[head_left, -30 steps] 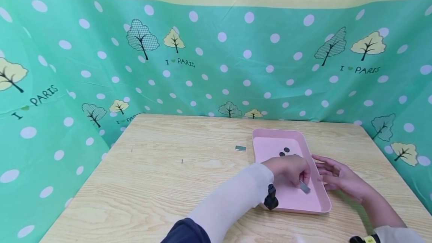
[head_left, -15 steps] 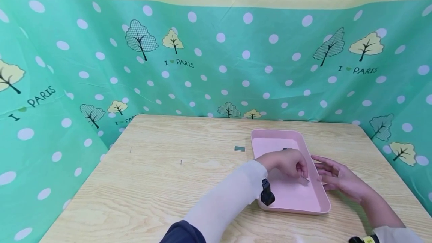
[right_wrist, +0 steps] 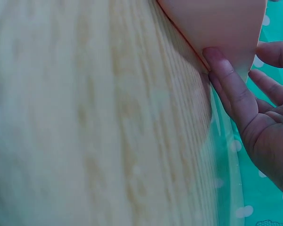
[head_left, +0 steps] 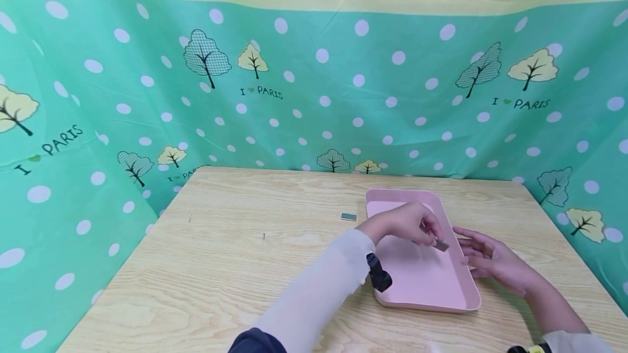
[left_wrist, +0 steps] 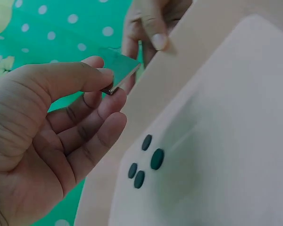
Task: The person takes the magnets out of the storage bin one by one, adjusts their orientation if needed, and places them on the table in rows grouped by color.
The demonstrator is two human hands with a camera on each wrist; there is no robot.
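Discs already in tray; left hand pinches flat piece above.
Right hand, fingers loose, touches tray wall; second piece left on table.

Left hand shifted toward the far end of the pink tray
The small grey plate it pinches has travelled along, nearly edge-on half a second ago and now showing its flat face; from the head view, the hand now covers the dark discs visible a second ago.
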